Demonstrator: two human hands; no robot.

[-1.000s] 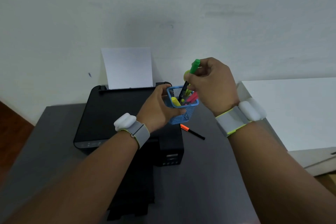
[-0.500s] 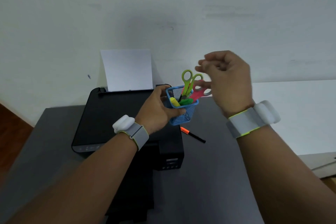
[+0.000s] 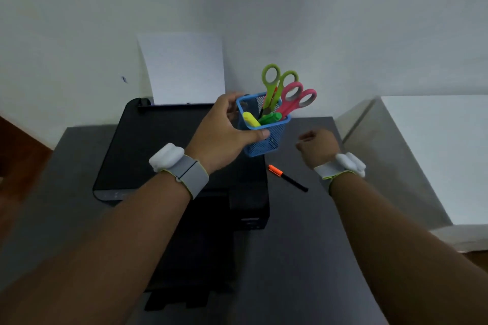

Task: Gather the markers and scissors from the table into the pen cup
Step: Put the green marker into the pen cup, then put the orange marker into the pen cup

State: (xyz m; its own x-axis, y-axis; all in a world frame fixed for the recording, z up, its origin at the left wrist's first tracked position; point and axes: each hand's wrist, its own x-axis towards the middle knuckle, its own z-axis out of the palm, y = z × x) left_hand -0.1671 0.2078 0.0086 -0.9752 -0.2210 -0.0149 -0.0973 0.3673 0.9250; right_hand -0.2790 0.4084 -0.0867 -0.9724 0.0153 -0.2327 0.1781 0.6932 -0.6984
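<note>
Left hand [image 3: 224,132] wrapped around the blue mesh cup [image 3: 264,126], held lifted and tilted just over the printer [image 3: 169,150]. In the cup: green scissors [image 3: 274,84], pink scissors [image 3: 295,99], yellow marker [image 3: 250,119], green marker [image 3: 269,117]. Right hand [image 3: 317,146] empty, fingers loosely curled, hovering right of the cup. One orange-capped marker [image 3: 287,178] left on the table [image 3: 303,245], just below the cup. Probably next: pinch that marker mid-barrel, lift, drop tip-first into the free corner. Best to keep the cup steady and closer to upright, clear of the scissor handles.
</note>
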